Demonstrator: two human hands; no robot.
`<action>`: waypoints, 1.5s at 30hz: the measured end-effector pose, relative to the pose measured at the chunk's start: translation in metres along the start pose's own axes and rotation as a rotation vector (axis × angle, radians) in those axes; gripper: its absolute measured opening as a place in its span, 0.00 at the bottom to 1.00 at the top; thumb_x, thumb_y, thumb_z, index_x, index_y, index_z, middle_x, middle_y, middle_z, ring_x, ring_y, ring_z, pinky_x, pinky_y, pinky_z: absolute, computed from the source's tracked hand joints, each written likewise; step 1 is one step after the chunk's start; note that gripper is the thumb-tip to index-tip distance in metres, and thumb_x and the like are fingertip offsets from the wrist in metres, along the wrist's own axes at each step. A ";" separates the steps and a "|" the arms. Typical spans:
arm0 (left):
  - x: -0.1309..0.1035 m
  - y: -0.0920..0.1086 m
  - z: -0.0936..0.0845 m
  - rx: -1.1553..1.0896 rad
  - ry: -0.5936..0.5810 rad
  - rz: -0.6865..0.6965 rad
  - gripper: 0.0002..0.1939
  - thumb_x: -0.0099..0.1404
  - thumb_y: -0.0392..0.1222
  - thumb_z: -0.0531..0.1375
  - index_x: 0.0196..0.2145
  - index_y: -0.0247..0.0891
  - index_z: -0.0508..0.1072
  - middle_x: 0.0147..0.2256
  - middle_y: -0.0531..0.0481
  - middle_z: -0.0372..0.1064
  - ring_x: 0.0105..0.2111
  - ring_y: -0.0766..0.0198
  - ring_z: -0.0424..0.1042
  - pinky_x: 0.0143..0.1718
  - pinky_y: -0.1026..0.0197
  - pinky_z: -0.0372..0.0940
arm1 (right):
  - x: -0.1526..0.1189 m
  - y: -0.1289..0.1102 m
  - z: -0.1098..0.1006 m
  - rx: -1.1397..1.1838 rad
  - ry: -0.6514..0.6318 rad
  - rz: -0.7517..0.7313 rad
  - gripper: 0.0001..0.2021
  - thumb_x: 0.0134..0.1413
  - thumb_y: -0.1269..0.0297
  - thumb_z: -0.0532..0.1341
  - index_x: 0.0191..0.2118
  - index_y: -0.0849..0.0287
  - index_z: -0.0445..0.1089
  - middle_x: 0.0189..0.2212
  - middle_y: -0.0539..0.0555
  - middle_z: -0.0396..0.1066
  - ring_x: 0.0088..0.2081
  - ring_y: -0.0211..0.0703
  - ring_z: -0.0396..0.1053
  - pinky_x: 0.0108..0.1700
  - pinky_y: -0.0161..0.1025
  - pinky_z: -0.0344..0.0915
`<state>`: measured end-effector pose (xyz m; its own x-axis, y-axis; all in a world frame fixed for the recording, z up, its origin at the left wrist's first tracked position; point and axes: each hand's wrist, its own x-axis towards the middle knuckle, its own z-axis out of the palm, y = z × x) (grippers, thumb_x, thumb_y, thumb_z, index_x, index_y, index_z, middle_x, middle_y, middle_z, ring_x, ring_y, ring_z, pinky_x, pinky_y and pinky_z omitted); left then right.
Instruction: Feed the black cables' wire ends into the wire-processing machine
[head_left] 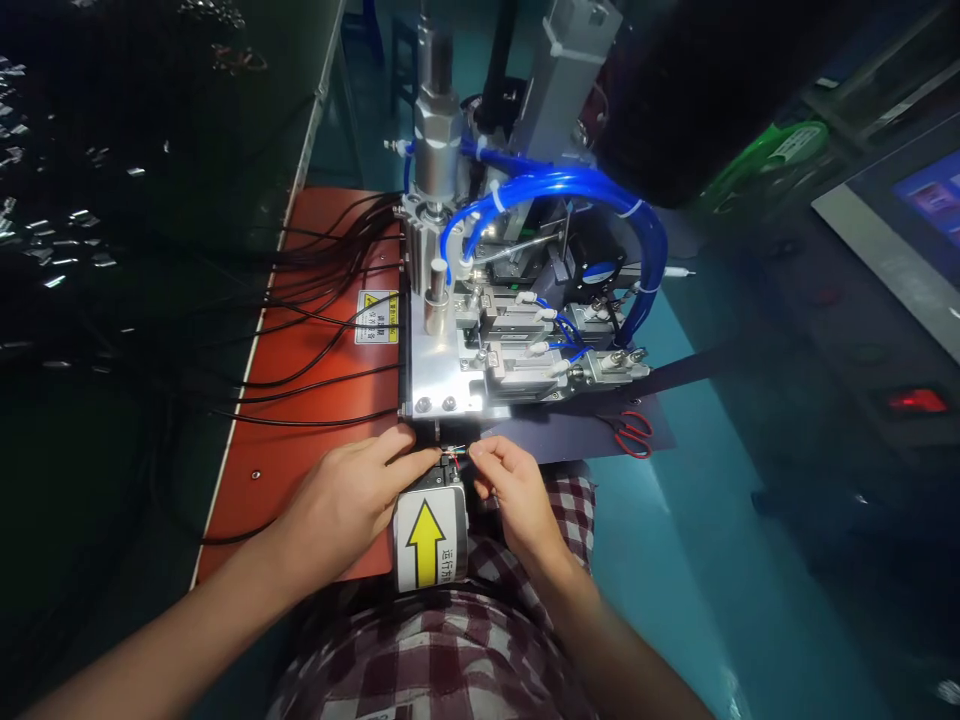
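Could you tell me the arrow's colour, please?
The arrow is yellow, in the head view.

Light pools in the middle of my view, evenly on my left hand (pixel 356 490) and right hand (pixel 519 492), and glares white off the metal plate (pixel 435 375) and along the blue tubes (pixel 559 183). The thin wires (pixel 457 452) are too small to show crisply. My left side sinks into near-black with scattered glints (pixel 135 171); at far right the screen (pixel 930 195) looks soft, and my forearms (pixel 191 620) stretch toward the corners.
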<state>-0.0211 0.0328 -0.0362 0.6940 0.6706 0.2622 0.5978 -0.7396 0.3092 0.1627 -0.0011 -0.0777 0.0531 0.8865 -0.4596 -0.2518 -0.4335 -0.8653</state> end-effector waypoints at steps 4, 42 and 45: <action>0.000 0.000 0.000 -0.008 -0.005 -0.011 0.17 0.66 0.30 0.48 0.44 0.34 0.75 0.34 0.44 0.70 0.28 0.60 0.73 0.25 0.61 0.67 | -0.012 -0.002 0.004 -0.148 -0.033 -0.028 0.12 0.50 0.57 0.62 0.27 0.61 0.67 0.19 0.47 0.61 0.20 0.35 0.54 0.22 0.33 0.51; 0.003 0.032 -0.010 0.180 -0.266 -0.159 0.21 0.61 0.25 0.49 0.50 0.29 0.70 0.38 0.39 0.67 0.34 0.54 0.66 0.30 0.55 0.67 | 0.009 0.003 0.007 0.034 -0.109 -0.034 0.15 0.49 0.51 0.62 0.27 0.58 0.62 0.17 0.44 0.59 0.19 0.34 0.54 0.24 0.34 0.53; 0.001 0.032 -0.005 0.090 -0.288 -0.237 0.20 0.62 0.26 0.51 0.51 0.32 0.68 0.40 0.41 0.66 0.36 0.54 0.65 0.32 0.56 0.68 | 0.009 0.003 0.007 0.010 -0.105 -0.057 0.15 0.50 0.51 0.61 0.27 0.58 0.62 0.18 0.44 0.60 0.19 0.35 0.56 0.25 0.34 0.55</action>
<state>-0.0034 0.0101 -0.0211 0.6092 0.7892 -0.0782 0.7790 -0.5770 0.2453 0.1558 0.0069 -0.0828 -0.0334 0.9220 -0.3858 -0.2613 -0.3807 -0.8870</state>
